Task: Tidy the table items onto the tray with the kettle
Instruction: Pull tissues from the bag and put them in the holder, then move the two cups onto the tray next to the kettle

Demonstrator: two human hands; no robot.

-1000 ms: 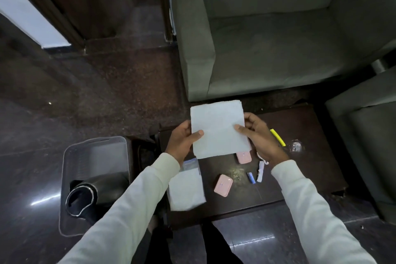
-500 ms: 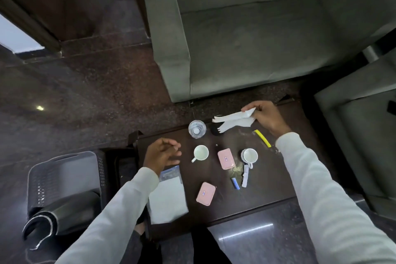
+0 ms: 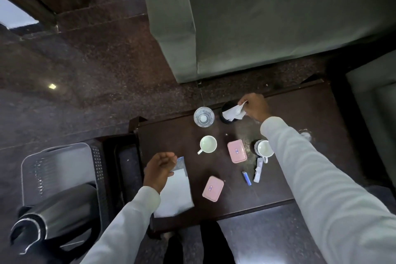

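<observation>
My right hand [image 3: 255, 106] grips a crumpled white tissue [image 3: 232, 113] over a dark round cup [image 3: 228, 113] at the table's far edge. Loosely curled and holding nothing, my left hand [image 3: 159, 168] hovers above a white napkin packet [image 3: 174, 192] at the near left of the dark table [image 3: 300, 118]. On the table stand a glass of water [image 3: 203, 117], two white cups [image 3: 208, 144] [image 3: 264, 148], two pink boxes [image 3: 236, 151] [image 3: 212, 188], a blue sachet [image 3: 246, 177] and a white sachet [image 3: 258, 170]. The grey tray [image 3: 57, 169] with the black kettle [image 3: 51, 216] sits low at the left.
A grey-green sofa [image 3: 267, 17] stands just beyond the table. Another seat [image 3: 375, 109] borders the table's right side. Polished dark floor lies to the left. My dark trouser legs [image 3: 214, 242] show below the table's near edge.
Both hands held a flat white tissue a second ago. The left hand let go and dropped toward the napkin packet. The right hand crumpled the tissue and moved it onto the dark cup.
</observation>
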